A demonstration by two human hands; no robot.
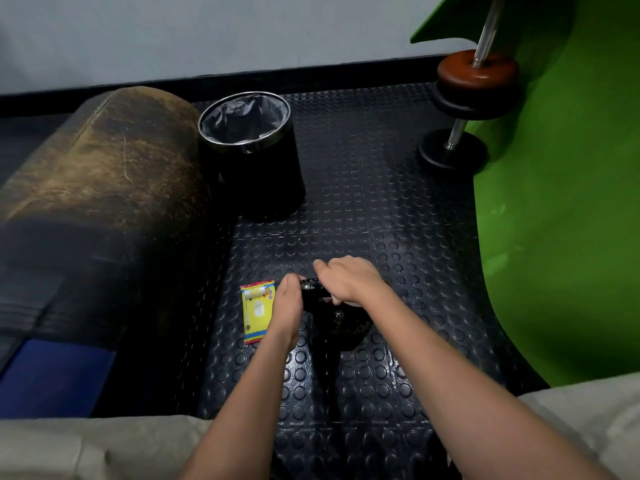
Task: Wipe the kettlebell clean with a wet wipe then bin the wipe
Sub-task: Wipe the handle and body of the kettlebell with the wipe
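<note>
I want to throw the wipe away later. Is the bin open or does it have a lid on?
Open. The bin has no lid, and you can see straight down into its grey liner.

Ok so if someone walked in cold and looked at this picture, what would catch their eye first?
Probably the two bare hands low in the middle: the left hand and right hand both grip the handle of a black kettlebell on the studded dark floor mat. Just left of them lies a bright yellow wipe packet. Next, the large green panel on the right and the lined black bin beyond the hands stand out.
</note>
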